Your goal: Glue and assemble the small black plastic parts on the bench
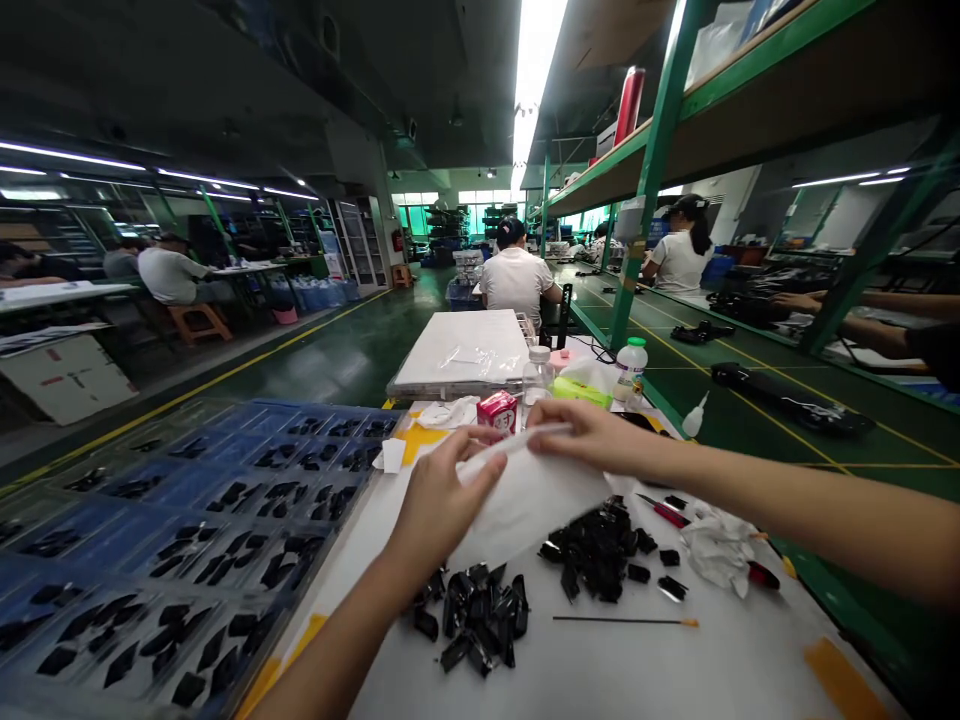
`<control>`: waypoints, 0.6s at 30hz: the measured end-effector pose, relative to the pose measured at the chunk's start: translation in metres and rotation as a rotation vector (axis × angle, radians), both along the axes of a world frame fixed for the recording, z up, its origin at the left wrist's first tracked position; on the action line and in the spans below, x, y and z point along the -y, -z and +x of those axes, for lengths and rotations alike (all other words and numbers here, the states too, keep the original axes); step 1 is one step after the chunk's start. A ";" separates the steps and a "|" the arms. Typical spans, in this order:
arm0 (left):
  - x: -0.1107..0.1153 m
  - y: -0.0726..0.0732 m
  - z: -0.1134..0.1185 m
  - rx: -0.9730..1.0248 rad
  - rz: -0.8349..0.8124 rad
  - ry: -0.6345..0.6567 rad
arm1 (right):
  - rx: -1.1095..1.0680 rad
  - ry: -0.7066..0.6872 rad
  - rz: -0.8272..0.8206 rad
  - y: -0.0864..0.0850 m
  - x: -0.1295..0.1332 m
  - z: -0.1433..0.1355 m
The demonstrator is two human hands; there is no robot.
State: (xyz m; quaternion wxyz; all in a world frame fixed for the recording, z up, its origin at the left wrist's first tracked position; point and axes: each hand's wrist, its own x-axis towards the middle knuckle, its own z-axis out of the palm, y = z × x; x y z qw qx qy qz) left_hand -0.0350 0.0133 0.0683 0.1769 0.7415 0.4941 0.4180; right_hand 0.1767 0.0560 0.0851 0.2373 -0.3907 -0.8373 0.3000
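Observation:
A thin white tissue (525, 495) hangs spread between my two hands, above the white work surface. My left hand (454, 485) pinches its upper left edge between thumb and fingers. On the other side, my right hand (577, 435) is closed on the folded top edge. Below and left of the tissue lies a pile of small glossy black plastic pieces (484, 615). A second black pile (600, 550) sits under its right side, partly covered. In front of that pile rests a thin black stick (622, 621) with an orange tip.
Left stands a divided tray (217, 540) of sorted black pieces. A red box (497, 412), clear jar (538, 375) and green-capped bottle (631, 368) stand beyond my hands. Crumpled tissue (720, 545) and a red-handled tool (664, 511) lie right. A person (517, 280) sits ahead.

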 end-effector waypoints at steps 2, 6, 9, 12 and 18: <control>-0.035 0.003 0.000 0.034 -0.073 -0.018 | 0.027 0.115 -0.021 -0.002 -0.037 0.000; -0.101 0.014 0.008 0.001 -0.124 -0.155 | 0.130 0.324 0.085 0.000 -0.103 -0.006; -0.127 0.023 0.015 -0.095 -0.129 -0.246 | 0.252 0.363 0.154 0.006 -0.136 -0.011; -0.132 0.030 0.019 -0.205 -0.089 -0.288 | 0.359 0.314 0.189 0.014 -0.150 -0.012; -0.128 0.036 0.027 -0.377 0.111 -0.133 | 0.439 0.186 0.205 0.031 -0.153 -0.007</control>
